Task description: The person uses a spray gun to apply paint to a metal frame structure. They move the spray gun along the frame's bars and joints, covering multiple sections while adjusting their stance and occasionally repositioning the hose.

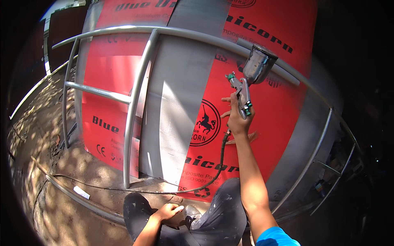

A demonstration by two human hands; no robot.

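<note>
Raised in front of the panels, my right hand (239, 122) is wrapped around the handle of a metal spray gun (245, 93), with some fingers at the trigger side. A dark metal paint cup (258, 65) sits tilted on top of the gun, and green fittings show at its nozzle and rear. From the handle, a dark air hose (223, 156) curves down and runs left along the ground. The nozzle points left toward a grey pipe railing (141, 74), apart from it. My left hand (167, 211) hangs loosely over my lap, thumb out, its other fingers shaded; nothing shows in it.
Behind the railing stand large panels with red printed film (111, 74) and grey strips (180, 69). Another pipe frame (314, 158) leans at the right. A long pipe (82, 201) and a white scrap (81, 192) lie on the ground at left.
</note>
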